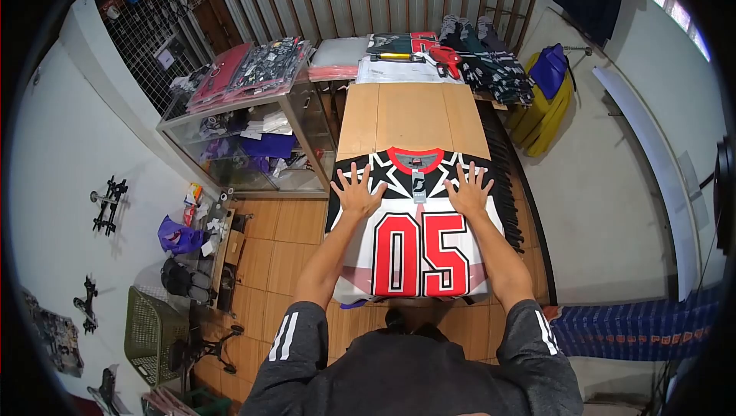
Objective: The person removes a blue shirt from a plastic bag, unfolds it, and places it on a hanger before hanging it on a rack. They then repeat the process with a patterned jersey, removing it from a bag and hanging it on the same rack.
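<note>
A sports jersey (pixel 361 255) lies spread on the table in front of me, its red collar at the far end. It is black at the shoulders with white star lines, white lower down, and bears a large red "05". A grey hang tag (pixel 418 187) rests just below the collar. My left hand (pixel 358 190) presses flat on the left shoulder area, fingers spread. On the opposite shoulder area my right hand (pixel 469 190) also lies flat with its fingers apart. Neither hand grips the cloth.
Beyond the jersey, the wooden tabletop (pixel 406 117) leads to a red tag gun (pixel 445 62), a yellow-and-black tool (pixel 395 56) and white sheets. Folded dark garments (pixel 491 71) are piled at the back right. A glass display case (pixel 253 140) stands left, a green basket (pixel 153 335) lower left.
</note>
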Motion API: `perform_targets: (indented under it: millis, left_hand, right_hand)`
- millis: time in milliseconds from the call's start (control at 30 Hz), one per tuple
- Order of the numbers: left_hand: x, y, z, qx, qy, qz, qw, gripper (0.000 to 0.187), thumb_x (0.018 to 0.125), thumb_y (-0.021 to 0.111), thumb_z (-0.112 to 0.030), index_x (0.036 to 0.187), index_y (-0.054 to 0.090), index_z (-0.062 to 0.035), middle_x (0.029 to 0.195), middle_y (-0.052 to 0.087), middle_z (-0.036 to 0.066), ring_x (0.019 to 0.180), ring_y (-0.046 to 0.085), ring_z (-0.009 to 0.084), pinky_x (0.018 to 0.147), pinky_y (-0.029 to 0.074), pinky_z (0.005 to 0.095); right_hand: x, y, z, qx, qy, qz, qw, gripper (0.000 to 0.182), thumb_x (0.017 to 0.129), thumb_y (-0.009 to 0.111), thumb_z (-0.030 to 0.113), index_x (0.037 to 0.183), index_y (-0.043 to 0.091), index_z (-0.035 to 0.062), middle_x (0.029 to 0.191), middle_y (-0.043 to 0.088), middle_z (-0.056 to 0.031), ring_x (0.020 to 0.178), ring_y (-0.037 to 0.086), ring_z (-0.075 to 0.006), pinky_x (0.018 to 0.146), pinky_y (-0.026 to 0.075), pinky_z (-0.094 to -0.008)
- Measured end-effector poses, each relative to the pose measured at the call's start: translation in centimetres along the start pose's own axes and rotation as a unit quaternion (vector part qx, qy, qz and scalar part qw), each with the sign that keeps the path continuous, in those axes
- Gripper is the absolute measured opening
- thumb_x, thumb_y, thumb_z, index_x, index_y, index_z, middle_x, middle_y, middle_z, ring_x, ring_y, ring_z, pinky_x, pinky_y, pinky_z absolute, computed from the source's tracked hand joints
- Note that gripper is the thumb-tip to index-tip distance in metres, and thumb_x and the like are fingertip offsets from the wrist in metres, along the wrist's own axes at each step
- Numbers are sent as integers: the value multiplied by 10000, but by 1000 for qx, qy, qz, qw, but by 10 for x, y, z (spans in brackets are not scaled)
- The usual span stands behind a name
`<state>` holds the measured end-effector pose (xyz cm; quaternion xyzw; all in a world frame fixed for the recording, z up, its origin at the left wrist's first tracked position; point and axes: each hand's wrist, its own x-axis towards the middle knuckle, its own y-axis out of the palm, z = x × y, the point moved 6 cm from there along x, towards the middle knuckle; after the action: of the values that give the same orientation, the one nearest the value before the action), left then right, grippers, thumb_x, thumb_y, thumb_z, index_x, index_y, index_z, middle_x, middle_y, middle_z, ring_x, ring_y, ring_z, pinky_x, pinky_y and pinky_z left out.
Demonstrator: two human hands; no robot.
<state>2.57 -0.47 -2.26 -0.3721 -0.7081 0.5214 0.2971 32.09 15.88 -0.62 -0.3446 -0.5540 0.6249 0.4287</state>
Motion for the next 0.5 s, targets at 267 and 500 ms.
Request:
perform_targets:
  millis: [267, 500]
  left_hand:
    - [-37, -6, -6, -32, 41, -139, 989, 777, 1015, 547, -590, 1630, 429, -130, 1723, 261, 258, 1578, 140, 556, 1181, 90, 796]
    - [-207, -24, 6, -13, -26, -6, 1000, 825, 1019, 513, -643, 1680, 334, -183, 1736, 173, 297, 1584, 62, 584, 1193, 68, 791]
  right_hand:
    - [-32, -6, 11, 47, 13, -64, 997, 793, 1015, 571, 576, 1655, 381, 147, 1725, 251, -259, 1595, 165, -515, 1184, 65, -817]
    - [-203, -23, 1, 24, 1, 8, 1000, 808, 1015, 574, 579, 1663, 359, 146, 1739, 203, -266, 1589, 148, -539, 1138, 67, -865]
